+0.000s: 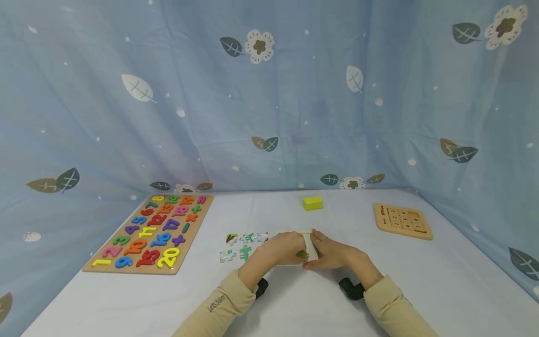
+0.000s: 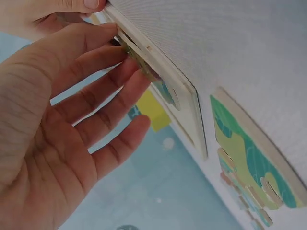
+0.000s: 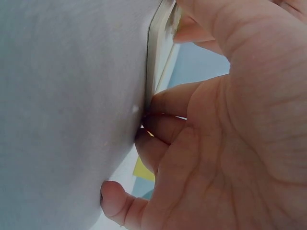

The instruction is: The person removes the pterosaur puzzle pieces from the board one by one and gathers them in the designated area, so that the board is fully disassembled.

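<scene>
A cream puzzle tray [image 1: 311, 249] lies flat on the table between the hands. My left hand [image 1: 288, 248] is over it, pinching a jigsaw piece [image 1: 302, 254] with green on it between thumb and fingertips. In the left wrist view that piece [image 2: 165, 92] sits close against the tray's face, partly hidden by the fingers. My right hand [image 1: 332, 252] holds the tray at its right side, thumb by the near corner and fingers along the far part of the edge. Several loose jigsaw pieces [image 1: 245, 252] with green and blue print lie left of the tray.
At the left lies a wooden number board [image 1: 191, 234] with colourful numerals. A yellow block [image 1: 313, 203] stands beyond the tray. A wooden number-tile puzzle [image 1: 403, 221] lies at the right. A patterned blue curtain [image 1: 269, 103] hangs behind the white table [image 1: 303, 304].
</scene>
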{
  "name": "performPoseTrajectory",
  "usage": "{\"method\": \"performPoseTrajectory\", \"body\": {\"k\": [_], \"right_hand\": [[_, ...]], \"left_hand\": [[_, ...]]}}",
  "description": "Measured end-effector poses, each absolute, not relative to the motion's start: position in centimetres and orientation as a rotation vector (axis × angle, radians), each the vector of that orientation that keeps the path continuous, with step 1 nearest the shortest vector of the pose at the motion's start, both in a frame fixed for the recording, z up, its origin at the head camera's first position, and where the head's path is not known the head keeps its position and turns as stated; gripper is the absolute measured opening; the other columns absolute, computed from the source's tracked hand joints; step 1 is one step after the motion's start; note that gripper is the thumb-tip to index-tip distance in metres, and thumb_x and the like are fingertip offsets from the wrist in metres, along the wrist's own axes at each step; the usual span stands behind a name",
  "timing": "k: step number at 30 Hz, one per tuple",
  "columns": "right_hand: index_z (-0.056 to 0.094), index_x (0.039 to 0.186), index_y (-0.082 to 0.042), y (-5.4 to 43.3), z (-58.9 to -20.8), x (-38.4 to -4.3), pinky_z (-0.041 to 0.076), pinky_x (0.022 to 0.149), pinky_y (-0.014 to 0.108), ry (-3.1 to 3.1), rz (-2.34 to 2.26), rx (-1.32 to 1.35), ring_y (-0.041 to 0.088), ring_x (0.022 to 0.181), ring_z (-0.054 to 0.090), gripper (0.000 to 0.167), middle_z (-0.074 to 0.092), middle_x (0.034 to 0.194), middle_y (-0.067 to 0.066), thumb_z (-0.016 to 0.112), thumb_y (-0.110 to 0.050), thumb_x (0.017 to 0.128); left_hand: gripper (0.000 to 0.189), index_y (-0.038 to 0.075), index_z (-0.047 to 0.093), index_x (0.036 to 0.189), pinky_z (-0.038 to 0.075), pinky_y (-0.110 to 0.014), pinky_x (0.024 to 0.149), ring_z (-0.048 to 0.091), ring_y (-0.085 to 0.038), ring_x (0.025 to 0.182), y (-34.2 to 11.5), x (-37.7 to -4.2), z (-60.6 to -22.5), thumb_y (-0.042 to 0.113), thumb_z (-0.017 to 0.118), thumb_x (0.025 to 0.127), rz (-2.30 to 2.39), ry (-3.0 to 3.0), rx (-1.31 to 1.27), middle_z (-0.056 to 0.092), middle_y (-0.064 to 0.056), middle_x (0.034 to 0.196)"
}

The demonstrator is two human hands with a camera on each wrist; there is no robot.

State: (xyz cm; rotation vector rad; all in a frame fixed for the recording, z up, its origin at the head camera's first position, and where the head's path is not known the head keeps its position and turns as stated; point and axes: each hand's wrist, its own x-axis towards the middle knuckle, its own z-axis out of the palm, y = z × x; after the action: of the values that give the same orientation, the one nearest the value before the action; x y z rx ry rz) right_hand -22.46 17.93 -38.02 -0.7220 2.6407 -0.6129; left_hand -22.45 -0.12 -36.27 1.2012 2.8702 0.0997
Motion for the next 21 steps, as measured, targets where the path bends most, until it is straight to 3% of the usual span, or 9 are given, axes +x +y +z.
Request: {"method": "performPoseTrajectory", "body": {"k": [4,13,21], "right_hand": [[0.016,0.148,0.013,17.91,-37.98,-22.4,0.02,0.115,0.055,2.646,-0.601,-0.725,0.043,0.146,0.01,0.101,0.009,0.158,0.029,0.067,-0.049,0.086],[0.016,0.147,0.014,18.1,-38.0,-22.32,0.021,0.115,0.055,2.647,-0.62,-0.742,0.044,0.146,0.012,0.101,0.009,0.157,0.03,0.068,-0.046,0.085],[0.016,0.148,0.013,18.05,-37.99,-22.35,0.02,0.115,0.056,2.628,-0.631,-0.734,0.044,0.146,0.01,0.101,0.008,0.157,0.03,0.068,-0.047,0.086]], "left_hand": [[0.025,0.015,0.056,0.066,0.027,-0.015,0.051,0.032,-0.003,0.057,-0.2,-22.47,-36.25,0.014,0.07,0.086,0.07,2.884,1.225,0.04,0.01,0.06],[0.011,0.013,0.069,0.074,0.033,-0.013,0.052,0.036,-0.001,0.055,-0.2,-22.58,-36.04,0.016,0.072,0.085,0.028,2.95,1.275,0.061,0.01,0.065],[0.006,0.013,0.072,0.077,0.038,-0.013,0.056,0.042,0.0,0.057,-0.34,-22.13,-35.4,0.013,0.073,0.083,0.064,2.933,1.267,0.068,0.008,0.072]]}}
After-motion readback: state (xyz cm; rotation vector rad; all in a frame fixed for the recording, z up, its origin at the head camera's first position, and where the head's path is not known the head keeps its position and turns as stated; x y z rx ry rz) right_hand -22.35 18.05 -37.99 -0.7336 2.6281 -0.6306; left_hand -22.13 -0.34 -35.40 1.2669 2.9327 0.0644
